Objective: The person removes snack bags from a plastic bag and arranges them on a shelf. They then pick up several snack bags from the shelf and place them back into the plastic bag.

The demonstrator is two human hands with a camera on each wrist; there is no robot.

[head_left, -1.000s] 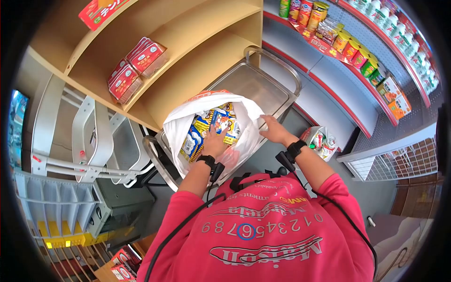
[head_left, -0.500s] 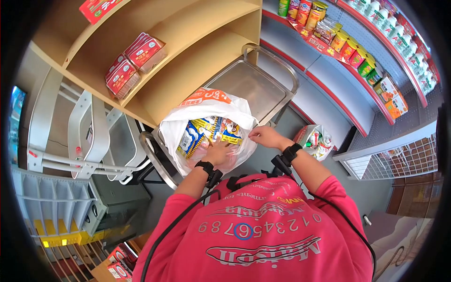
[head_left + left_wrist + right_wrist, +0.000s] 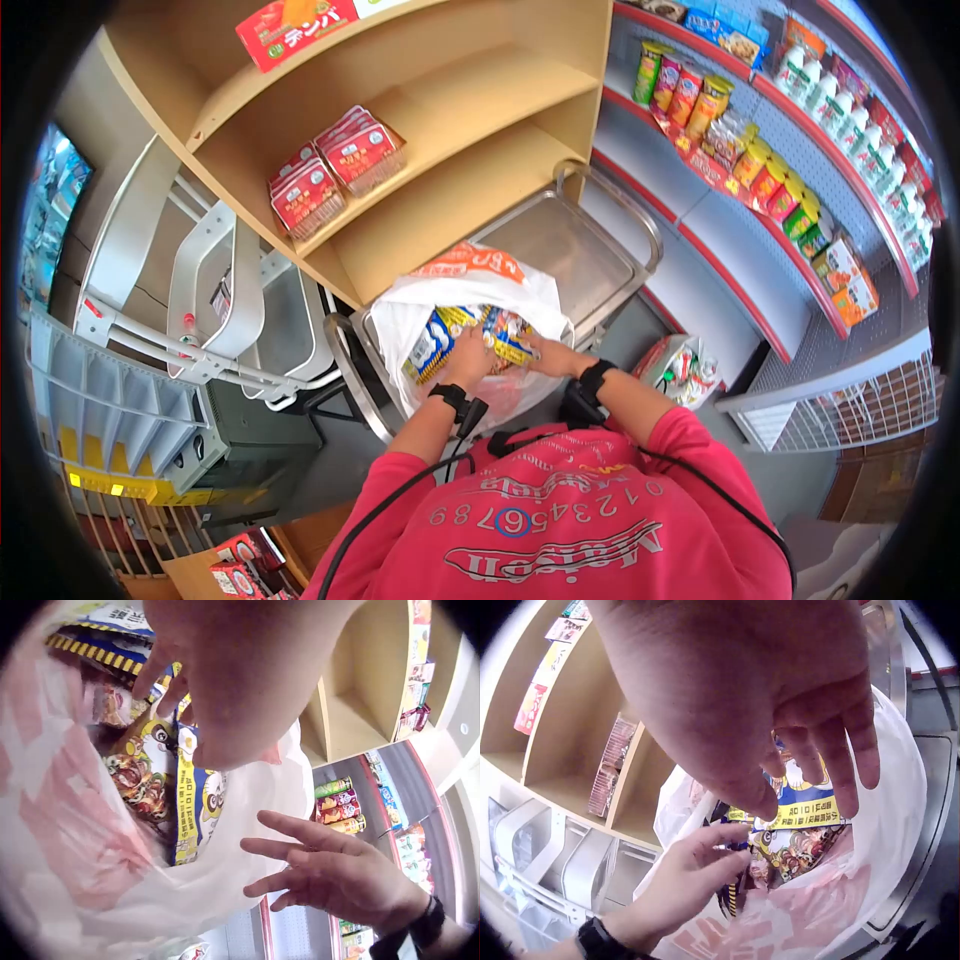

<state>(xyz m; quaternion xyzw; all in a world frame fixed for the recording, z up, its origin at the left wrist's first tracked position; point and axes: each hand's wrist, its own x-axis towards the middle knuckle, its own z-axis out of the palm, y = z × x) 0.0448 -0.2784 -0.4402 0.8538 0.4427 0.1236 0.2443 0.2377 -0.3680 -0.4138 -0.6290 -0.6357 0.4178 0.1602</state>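
Note:
A white plastic bag (image 3: 400, 305) with red print stands on a metal cart, its mouth full of blue-and-yellow snack packets (image 3: 435, 335). My left hand (image 3: 468, 360) reaches into the bag mouth; in the left wrist view its fingers lie against the packets. At the right side of the mouth is my right hand (image 3: 552, 356), fingers extended over the packets. In the right wrist view, those fingers hang loosely spread above a packet with a yellow band (image 3: 810, 815). Neither hand visibly grips a packet. Deeper packets are hidden.
The metal cart (image 3: 575, 250) has a raised handle at its far end. Behind it stands a wooden shelf (image 3: 480, 90) with red boxed snacks (image 3: 360, 155). Red-edged store shelves (image 3: 720, 270) run along the right. Another filled bag (image 3: 680, 370) sits on the floor. White racks (image 3: 215, 290) stand left.
My right hand has left the bag's right edge and come in over its mouth, closer to the left hand. The left hand stays at the packets. The head view has shifted.

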